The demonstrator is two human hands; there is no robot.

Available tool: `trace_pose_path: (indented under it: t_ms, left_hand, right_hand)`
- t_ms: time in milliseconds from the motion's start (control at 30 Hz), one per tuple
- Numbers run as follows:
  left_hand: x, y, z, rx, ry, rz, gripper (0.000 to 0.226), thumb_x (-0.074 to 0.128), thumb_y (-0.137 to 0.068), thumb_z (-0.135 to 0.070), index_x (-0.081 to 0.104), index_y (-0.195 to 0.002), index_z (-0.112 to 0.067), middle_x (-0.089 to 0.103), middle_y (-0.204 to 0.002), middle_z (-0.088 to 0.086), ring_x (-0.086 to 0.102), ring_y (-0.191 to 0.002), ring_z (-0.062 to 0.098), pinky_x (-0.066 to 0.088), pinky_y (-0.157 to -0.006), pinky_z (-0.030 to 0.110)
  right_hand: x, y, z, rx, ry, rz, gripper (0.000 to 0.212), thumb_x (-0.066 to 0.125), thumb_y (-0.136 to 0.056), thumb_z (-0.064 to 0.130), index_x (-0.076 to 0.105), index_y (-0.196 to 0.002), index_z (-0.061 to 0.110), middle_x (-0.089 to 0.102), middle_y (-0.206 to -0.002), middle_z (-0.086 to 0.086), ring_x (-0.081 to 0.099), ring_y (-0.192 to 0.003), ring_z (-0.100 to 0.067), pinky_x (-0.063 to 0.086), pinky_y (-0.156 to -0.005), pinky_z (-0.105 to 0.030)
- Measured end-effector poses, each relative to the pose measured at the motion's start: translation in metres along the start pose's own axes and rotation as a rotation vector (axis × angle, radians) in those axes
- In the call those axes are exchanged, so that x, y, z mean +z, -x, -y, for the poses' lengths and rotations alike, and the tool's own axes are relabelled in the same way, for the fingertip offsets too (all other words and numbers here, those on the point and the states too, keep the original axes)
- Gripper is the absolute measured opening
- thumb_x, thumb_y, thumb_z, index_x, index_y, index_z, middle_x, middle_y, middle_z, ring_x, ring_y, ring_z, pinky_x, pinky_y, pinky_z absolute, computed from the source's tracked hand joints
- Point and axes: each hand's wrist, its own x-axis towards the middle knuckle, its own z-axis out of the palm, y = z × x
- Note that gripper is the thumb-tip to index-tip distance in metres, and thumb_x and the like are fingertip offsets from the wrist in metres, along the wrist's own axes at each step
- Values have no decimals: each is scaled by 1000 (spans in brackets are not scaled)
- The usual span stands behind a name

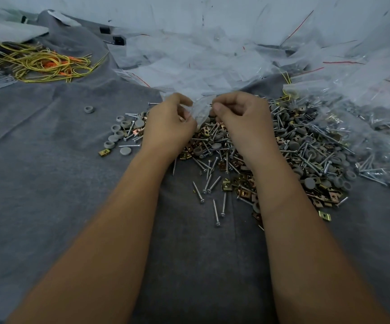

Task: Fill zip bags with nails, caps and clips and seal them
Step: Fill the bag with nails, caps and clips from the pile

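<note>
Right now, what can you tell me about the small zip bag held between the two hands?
The zip bag is small, clear and thin, apparently soft plastic, and looks crumpled. It is held above the far edge of the mixed pile of screws, caps and clips, over the grey cloth. The left hand pinches its left side and the right hand pinches its right side, fingers curled at its top. Whether it is open, sealed or holds anything cannot be told.

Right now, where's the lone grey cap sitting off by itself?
In the head view, the lone grey cap lies on the grey cloth left of the left hand, apart from the pile of nails, caps and clips.
</note>
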Motion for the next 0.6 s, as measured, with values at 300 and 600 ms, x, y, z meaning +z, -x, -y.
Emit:
trace_pose_path:
  t_ms: [300,600]
  left_hand:
    - [2,3,-4,109,98,-37,14,58,-81,-21,71,-87,-20,58,-66,-13,52,-57,3,45,-59,26]
    - [-7,5,-5,95,122,-302,7,55,-82,-29,57,-75,-30,50,-52,-9,46,-50,4,38,-52,27]
  right_hand:
    - [12,1,-10,-180,403,-61,12,67,-87,14,71,-96,21,68,-88,12,61,-83,-3,52,-76,-29]
    - [10,0,-7,-222,151,-183,18,65,-90,19,73,-106,23,67,-89,19,63,-84,5,48,-74,-11]
